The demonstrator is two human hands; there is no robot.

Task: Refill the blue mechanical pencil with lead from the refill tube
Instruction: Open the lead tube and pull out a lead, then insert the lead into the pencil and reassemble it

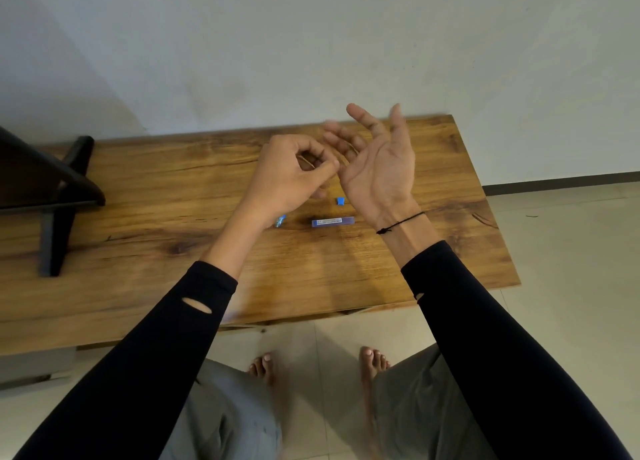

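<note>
My right hand [377, 172] is held palm up above the wooden table [145, 196], fingers spread, with nothing visible in it. My left hand [294, 175] is beside it, thumb and forefinger pinched together at the edge of the right palm. Anything as thin as a lead between them is too fine to see. Below the hands, the blue lead refill tube [332, 221] lies flat on the table. A small blue cap [340, 201] lies just behind the tube. Only a short end of the blue mechanical pencil [280, 220] shows from under my left wrist.
A dark wooden stand [55, 196] occupies the table's left end. The table backs onto a pale wall, and its right end meets tiled floor [571, 269]. My knees and bare feet are below the near edge.
</note>
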